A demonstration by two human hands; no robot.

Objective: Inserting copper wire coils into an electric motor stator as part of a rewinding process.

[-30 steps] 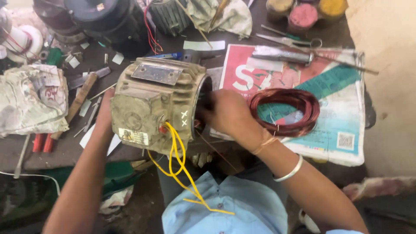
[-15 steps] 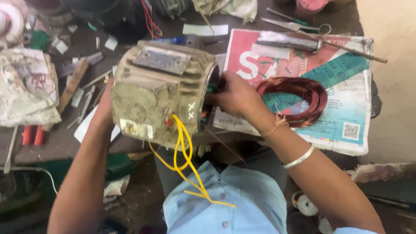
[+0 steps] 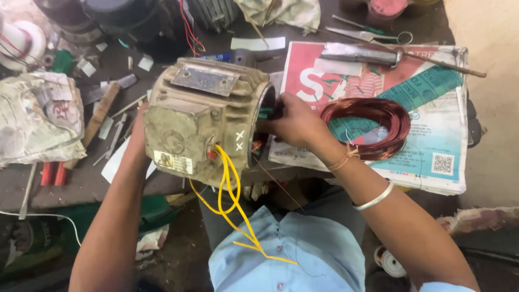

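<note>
Desk [image 3: 86,186]: dark, cluttered worktop carrying every item below
Motor housing [image 3: 203,119]: ribbed, cream-coloured electric motor casing lying on its side at the desk's near edge, open end facing right; flat grey plate on top, two white crosses on its rim
Newspaper [image 3: 432,130]: spread flat to the right of the housing, partly under the copper coil
Copper wire coil [image 3: 373,124]: reddish ring of winding wire lying on the newspaper, just beside the right wrist
Yellow leads [image 3: 230,194]: loop out of the housing's near face and hang down over the blue shirt
Left hand [image 3: 139,135]: pressed against the housing's far left side, mostly hidden behind it; whether its grip is closed cannot be told
Right hand [image 3: 294,121]: at the open end, fingers curled around the rim and reaching inside; grip closed on the housing's edge
Metal tool [image 3: 362,54]: flat grey bar lying on the newspaper's far edge
</note>
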